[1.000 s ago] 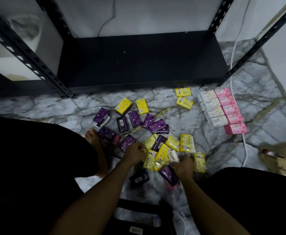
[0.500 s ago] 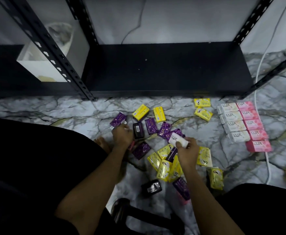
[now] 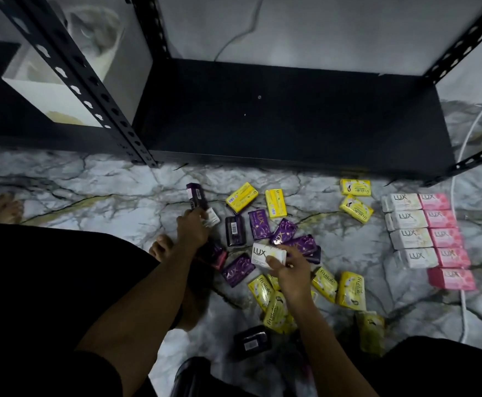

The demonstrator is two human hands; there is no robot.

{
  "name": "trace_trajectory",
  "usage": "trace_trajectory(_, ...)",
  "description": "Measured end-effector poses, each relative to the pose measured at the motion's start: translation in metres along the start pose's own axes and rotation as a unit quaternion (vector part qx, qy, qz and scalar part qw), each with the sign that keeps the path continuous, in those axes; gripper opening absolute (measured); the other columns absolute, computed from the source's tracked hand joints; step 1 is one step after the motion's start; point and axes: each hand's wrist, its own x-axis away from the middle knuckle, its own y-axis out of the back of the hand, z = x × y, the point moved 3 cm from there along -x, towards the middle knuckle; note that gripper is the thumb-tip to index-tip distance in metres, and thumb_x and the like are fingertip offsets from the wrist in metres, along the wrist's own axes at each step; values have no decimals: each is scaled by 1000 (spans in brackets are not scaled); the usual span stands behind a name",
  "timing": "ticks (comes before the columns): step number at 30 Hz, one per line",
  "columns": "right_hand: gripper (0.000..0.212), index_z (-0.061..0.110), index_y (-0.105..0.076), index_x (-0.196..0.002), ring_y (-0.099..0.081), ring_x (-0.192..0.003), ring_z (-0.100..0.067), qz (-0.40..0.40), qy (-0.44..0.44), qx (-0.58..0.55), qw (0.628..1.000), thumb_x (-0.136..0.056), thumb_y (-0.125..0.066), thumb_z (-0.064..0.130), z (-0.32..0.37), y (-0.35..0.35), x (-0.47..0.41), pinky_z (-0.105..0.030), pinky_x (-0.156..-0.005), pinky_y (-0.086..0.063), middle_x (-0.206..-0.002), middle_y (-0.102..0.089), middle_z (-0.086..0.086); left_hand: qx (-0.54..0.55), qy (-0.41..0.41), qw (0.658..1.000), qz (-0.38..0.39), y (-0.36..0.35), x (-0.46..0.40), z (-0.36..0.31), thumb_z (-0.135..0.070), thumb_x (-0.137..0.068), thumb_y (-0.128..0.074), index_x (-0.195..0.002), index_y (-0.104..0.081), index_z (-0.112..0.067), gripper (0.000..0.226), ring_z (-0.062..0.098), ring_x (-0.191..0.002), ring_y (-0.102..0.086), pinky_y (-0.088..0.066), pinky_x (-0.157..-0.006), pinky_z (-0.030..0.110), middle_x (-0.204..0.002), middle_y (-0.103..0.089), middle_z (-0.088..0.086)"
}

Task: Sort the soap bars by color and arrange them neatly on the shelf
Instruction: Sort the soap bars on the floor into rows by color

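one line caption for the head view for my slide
Right hand lifts a white soap bar while white and pink bars sit sorted beside the shelf.

Dim light falls on a grey-veined marble floor point(image 3: 76, 181). At twelve o'clock a pale wall point(image 3: 320, 30) stands behind black slotted uprights point(image 3: 71, 78); a white cable point(image 3: 460, 156) trails at three o'clock.

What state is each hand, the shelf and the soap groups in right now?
Left hand: grips purple bars.
Right hand: holds white bar.
Shelf: no soap on it.
White row: lined up on floor.
Pink row: lined up beside white.
Yellow bars: scattered, unsorted.
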Motion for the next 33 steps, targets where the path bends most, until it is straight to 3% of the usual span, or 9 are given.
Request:
trace_trajectory(3, 24, 10, -68, -100, -70, -88, -25, 7, -8, -7, 1000, -82, -73, -5, -5, 0, 2, -36, -67, -62, -96, -70, -11, 2, -31, 999, 28, -3, 17, -16, -23, -65, -75, -86, -56, -31, 29, 34, -101, -62, -52, -87, 38, -107, -66, 8)
trace_trajectory(6, 23, 4, -67, -104, -70, -91, -29, 9, -13, -12, 1000, -83, -72, -5, -7, 3, 7, -33, -65, -60, -100, -70, -16, -10, -59, 997, 46, -5, 40, -26, -18, -71, -77, -100, -59, -21, 35, 32, -96, -64, -53, -83, 40, -102, -69, 12)
trace_trajectory(9, 23, 1, -67, -107, -70, -87, -26, 9, -32, -37, 999, -85, -71, -4, -9, 9, 13, -22, -54, -53, -100, -71, -16, -8, -61, 997, 45, -4, 61, -29, -35, -76, -78, -109, -51, -31, 43, 32, -96, -67, -54, -80, 41, -101, -71, 9)
trace_trajectory(12, 18, 7, -68, -103, -71, -87, -28, 6, -36, -47, 998, -86, -72, 3, -6, 19, 18, -27, -56, -53, -96, -73, -13, -12, -41, 998, 53, 4, 75, -34, -45, -87, -69, -119, -54, -29, 39, 33, -103, -64, -51, -87, 40, -109, -69, 11)
trace_trajectory(15, 16, 12, -69, -101, -69, -75, -26, 4, -38, -65, 997, -87, -72, 5, 0, 30, 22, -33, -56, -52, -92, -74, -12, 125, -8, 990, 59, 19, 91, -59, -31, -96, -63, -119, -65, -13, 30, 26, -85, -69, -53, -68, 25, -113, -69, 18)
trace_trajectory(17, 17, 15, -68, -100, -68, -69, -22, 5, -33, -87, 996, -87, -73, 7, 10, 39, 27, -32, -54, -51, -92, -74, -10, 267, 56, 956, 109, 23, 103, -79, -17, -100, -55, -119, -67, 0, 28, 14, -58, -65, -48, -44, 20, -113, -68, 27)
trace_trajectory(19, 19, 13, -67, -101, -68, -67, -18, 12, -29, -124, 992, -85, -75, 8, 22, 47, 32, -30, -52, -49, -93, -75, -11, 346, 89, 916, 184, 26, 122, -102, -21, -103, -46, -120, -65, 3, 35, 19, -54, -65, -41, -37, 21, -106, -71, 28)
trace_trajectory(23, 26, 5, -66, -107, -66, -75, -25, 35, -6, -191, 981, -84, -77, 10, 50, 65, 41, -32, -55, -43, -97, -74, -17, 396, 80, 879, 252, 19, 155, -141, -42, -102, -45, -98, -69, -12, 38, 22, -57, -68, -39, -47, 25, -80, -74, 10)
trace_trajectory(33, 27, 3, -68, -113, -69, -79, -25, -4, 34, -255, 966, -87, -73, 8, 75, 134, 64, -32, -58, -52, -99, -73, -19, 382, -31, 855, 349, -13, 225, -211, -32, -101, -55, -124, -65, -9, 34, 20, -83, -72, -59, -63, 31, -107, -74, 11)
